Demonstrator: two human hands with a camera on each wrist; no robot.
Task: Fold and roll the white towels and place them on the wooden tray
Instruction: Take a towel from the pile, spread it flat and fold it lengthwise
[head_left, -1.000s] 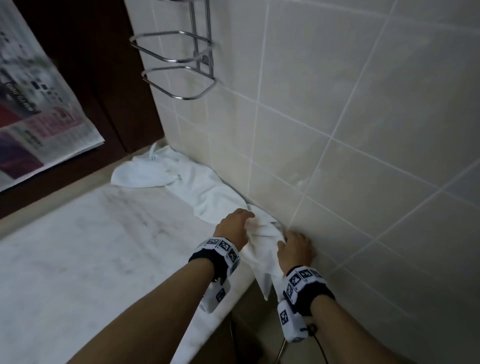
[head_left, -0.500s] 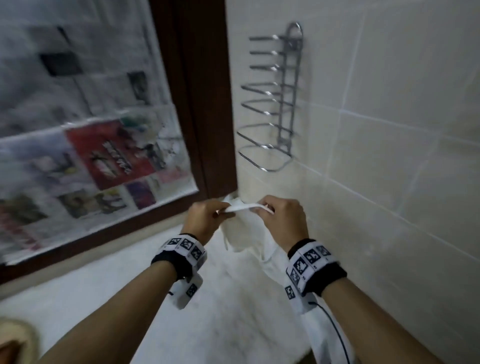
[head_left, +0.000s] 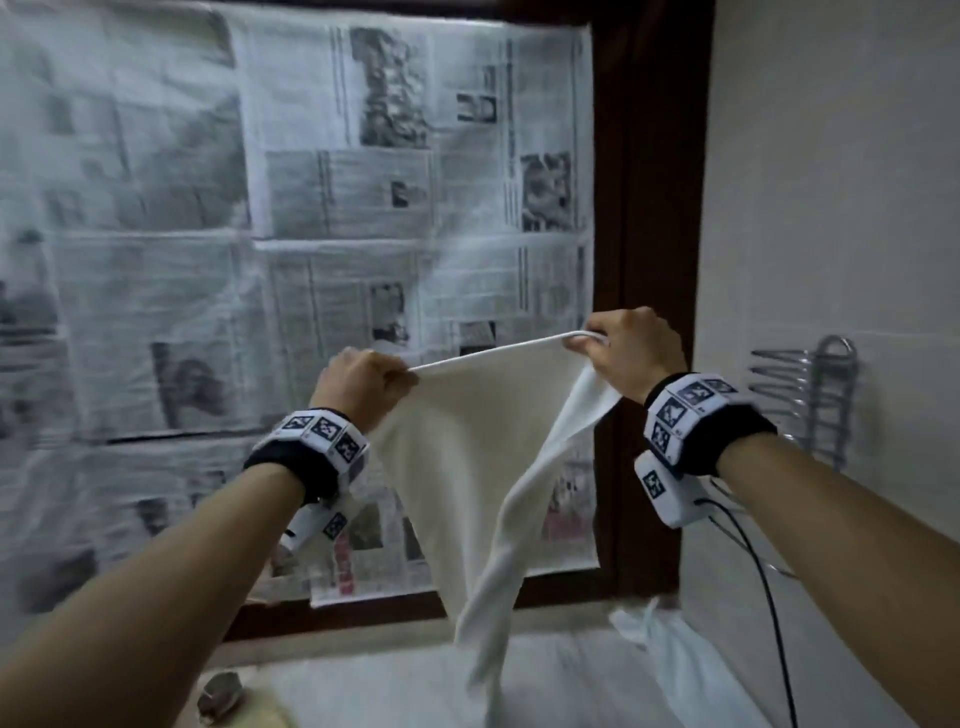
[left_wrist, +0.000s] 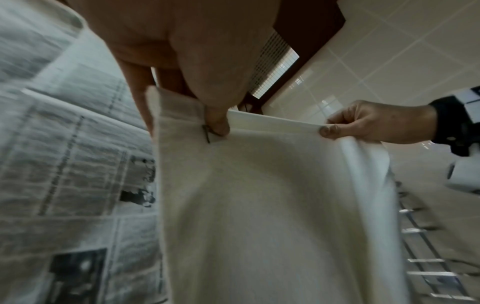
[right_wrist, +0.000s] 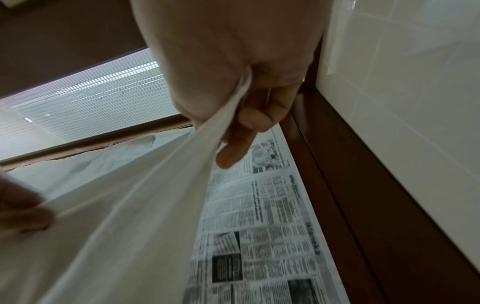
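Left hand (head_left: 358, 387) and right hand (head_left: 631, 348) level in the air, the towel (head_left: 467, 441) strung between them and hanging below. Behind both hands, newspaper (head_left: 260, 234) over the window. Right of the right hand, a wire rack (head_left: 810, 395) on the wall. Below that hand, a second towel (head_left: 670, 654) on the counter (head_left: 395, 686).

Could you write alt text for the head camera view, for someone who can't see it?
Two hands hold a white towel up by its top edge, the left hand and right hand each pinching one end, before a window covered in newspaper. Another white cloth lies on the counter below.
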